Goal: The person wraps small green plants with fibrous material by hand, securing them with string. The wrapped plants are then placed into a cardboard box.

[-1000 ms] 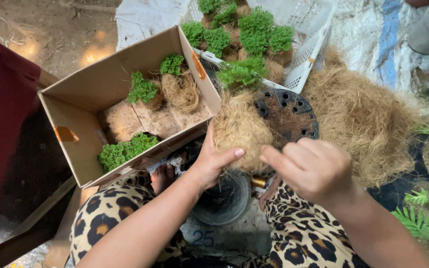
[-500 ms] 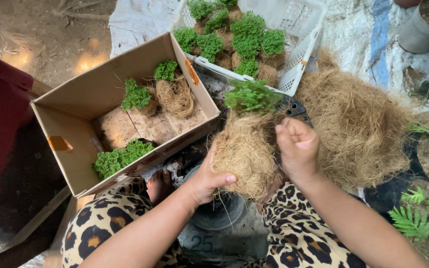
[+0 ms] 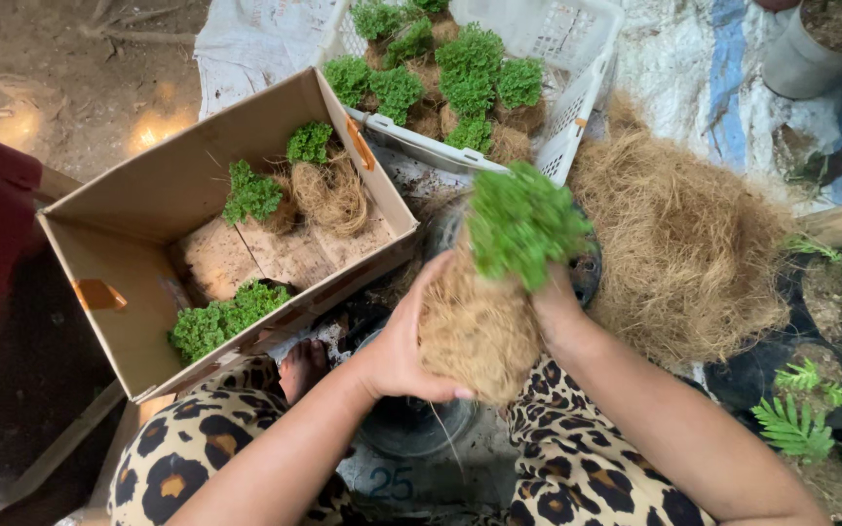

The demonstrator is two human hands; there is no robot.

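**potbound_pat:** So where's this at? Both hands are around one plant: a green leafy clump (image 3: pixel 523 219) with its root ball wrapped in brown coconut fibre (image 3: pixel 475 331). The left hand (image 3: pixel 401 346) cups the fibre ball with its fingers curled shut around the side and underneath. The right hand (image 3: pixel 555 310) presses in from the other side, though I can't tell how its fingers sit since the ball hides them. The plant is held just above a black pot (image 3: pixel 411 429) between the knees.

**fernfan22:** I'd call it somewhere in the middle. The cardboard box (image 3: pixel 119 321) left of the held plant has roughly four wrapped plants in it: two leafy clumps at the far end with fibre balls showing, and a green bunch at the near wall. Much of its floor is bare.

**potbound_pat:** And the white plastic basket (image 3: pixel 577 107) beyond the held plant?

**fernfan22:** Still packed with green clumps, many of them. Whether those are wrapped, I can't really tell. There's a big loose pile of fibre (image 3: pixel 684 244) to the right of the held plant, so plenty of wrapping stuff is left.
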